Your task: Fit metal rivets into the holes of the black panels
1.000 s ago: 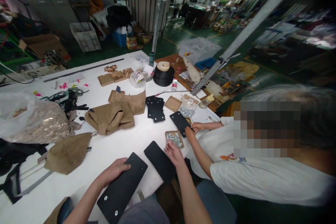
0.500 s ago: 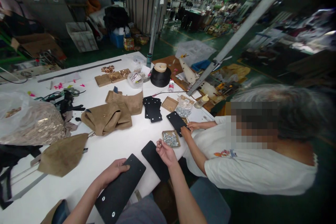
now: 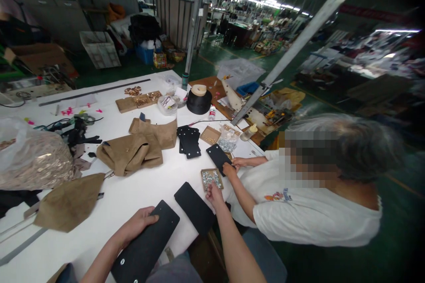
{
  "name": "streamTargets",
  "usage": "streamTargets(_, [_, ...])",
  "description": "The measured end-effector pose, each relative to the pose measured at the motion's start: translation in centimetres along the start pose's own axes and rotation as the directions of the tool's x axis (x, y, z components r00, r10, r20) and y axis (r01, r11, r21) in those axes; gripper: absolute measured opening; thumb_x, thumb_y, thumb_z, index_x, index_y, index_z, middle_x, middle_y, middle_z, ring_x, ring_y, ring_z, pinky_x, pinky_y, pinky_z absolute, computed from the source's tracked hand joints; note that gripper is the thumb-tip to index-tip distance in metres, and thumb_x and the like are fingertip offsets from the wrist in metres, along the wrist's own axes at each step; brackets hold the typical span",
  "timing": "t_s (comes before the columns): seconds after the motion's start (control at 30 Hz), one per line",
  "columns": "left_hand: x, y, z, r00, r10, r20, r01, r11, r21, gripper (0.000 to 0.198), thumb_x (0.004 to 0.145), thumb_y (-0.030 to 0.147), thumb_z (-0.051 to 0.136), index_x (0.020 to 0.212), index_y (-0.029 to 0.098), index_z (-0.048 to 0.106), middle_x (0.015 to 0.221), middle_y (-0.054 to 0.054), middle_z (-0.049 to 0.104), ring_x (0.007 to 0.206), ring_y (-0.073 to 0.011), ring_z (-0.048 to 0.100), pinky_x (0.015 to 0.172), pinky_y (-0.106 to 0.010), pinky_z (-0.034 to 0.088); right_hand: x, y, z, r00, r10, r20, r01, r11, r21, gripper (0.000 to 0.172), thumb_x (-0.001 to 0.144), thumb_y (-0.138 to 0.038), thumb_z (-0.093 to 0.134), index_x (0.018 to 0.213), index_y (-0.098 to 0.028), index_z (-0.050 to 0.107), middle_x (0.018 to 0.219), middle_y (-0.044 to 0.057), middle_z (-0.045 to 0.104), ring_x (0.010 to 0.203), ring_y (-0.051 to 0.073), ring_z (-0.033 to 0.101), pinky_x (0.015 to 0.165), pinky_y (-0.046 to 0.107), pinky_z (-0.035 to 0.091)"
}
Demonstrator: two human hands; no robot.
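My left hand (image 3: 142, 221) grips a long black panel (image 3: 149, 241) by its upper left edge, thumb on top. Two silver eyelet-like rings show at the panel's lower end, and tiny holes at its upper end. At the near edge of a small cardboard box (image 3: 202, 181) is my right hand (image 3: 214, 193), fingers curled together; whatever is between the fingertips is too small to make out. Small silver metal pieces (image 3: 210, 177) fill the box. Below my right hand lies another black panel (image 3: 194, 208) on the white table (image 3: 133, 190).
Beside me on the right, a co-worker's hands (image 3: 232, 167) hold a similar black panel (image 3: 216, 157). Farther back are stacked black panels (image 3: 189, 141), brown fabric pieces (image 3: 133, 152) and a black roll (image 3: 199, 102). A plastic bag of metal pieces (image 3: 40, 154) sits at left.
My right hand has lowered from above the table to the box of silver pieces. The left hand still holds its panel. The view has shifted slightly.
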State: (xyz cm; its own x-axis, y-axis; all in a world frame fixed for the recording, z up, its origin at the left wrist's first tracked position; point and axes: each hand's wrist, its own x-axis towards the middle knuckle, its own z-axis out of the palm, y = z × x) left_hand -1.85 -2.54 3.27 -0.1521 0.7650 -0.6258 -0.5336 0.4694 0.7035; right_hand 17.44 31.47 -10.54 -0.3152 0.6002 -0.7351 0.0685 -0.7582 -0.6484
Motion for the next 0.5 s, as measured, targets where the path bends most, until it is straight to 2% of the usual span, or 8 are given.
streamTargets(0.1, [0.3, -0.7, -0.5, 1.000, -0.004, -0.010, 0.004, 1.000, -0.004, 0.030, 0.086, 0.041, 0.075, 0.100, 0.015, 0.070, 0.088, -0.006, 0.077, 0.069, -0.0189, 0.067, 0.063, -0.026, 0.046, -1.7, 1.2, 0.4, 0.994, 0.032, 0.106, -0.036, 0.999, 0.035, 0.024, 0.079, -0.032, 0.077, 0.094, -0.017, 0.065, 0.075, 0.001, 0.070, 0.066, 0.011, 0.064, 0.061, 0.024, 0.058])
streamTargets(0.17, [0.7, -1.1, -0.7, 1.000, -0.003, -0.011, 0.003, 1.000, -0.001, 0.030, 0.086, 0.040, 0.076, 0.100, 0.014, 0.070, 0.088, -0.006, 0.077, 0.070, -0.0188, 0.067, 0.064, -0.027, 0.046, -3.3, 1.9, 1.0, 0.981, 0.031, 0.190, -0.040, 0.998, 0.044, 0.032, 0.073, -0.024, 0.082, 0.101, -0.017, 0.068, 0.094, 0.005, 0.076, 0.084, 0.014, 0.071, 0.077, 0.029, 0.063])
streamTargets(0.23, [1.0, -1.3, -0.7, 1.000, 0.013, -0.002, -0.013, 1.000, 0.016, 0.029, 0.086, 0.038, 0.075, 0.102, 0.014, 0.071, 0.092, -0.007, 0.077, 0.074, -0.0199, 0.068, 0.067, -0.028, 0.048, -5.1, 2.5, 1.9, 0.959, 0.018, 0.282, -0.028, 0.999, 0.034, 0.038, 0.074, -0.025, 0.085, 0.108, -0.017, 0.070, 0.105, 0.008, 0.078, 0.094, 0.016, 0.073, 0.086, 0.031, 0.064])
streamTargets(0.33, [1.6, -1.5, -0.3, 0.999, 0.042, 0.025, -0.043, 0.998, 0.050, 0.028, 0.088, 0.037, 0.075, 0.104, 0.015, 0.071, 0.099, -0.009, 0.078, 0.082, -0.0222, 0.070, 0.074, -0.030, 0.050, -7.6, 2.9, 3.3, 0.925, 0.009, 0.380, 0.002, 1.000, -0.027, 0.043, 0.081, -0.038, 0.083, 0.116, -0.017, 0.069, 0.111, 0.011, 0.078, 0.093, 0.016, 0.073, 0.087, 0.032, 0.064])
streamTargets(0.5, [1.9, -1.6, 0.1, 0.997, 0.048, 0.055, -0.052, 0.996, 0.074, 0.028, 0.088, 0.038, 0.075, 0.104, 0.014, 0.071, 0.097, -0.008, 0.077, 0.080, -0.0215, 0.068, 0.073, -0.030, 0.048, -10.5, 3.1, 5.3, 0.907, 0.026, 0.419, 0.051, 0.984, -0.171, 0.044, 0.082, -0.049, 0.081, 0.110, -0.016, 0.074, 0.100, 0.010, 0.077, 0.080, 0.013, 0.068, 0.075, 0.029, 0.061])
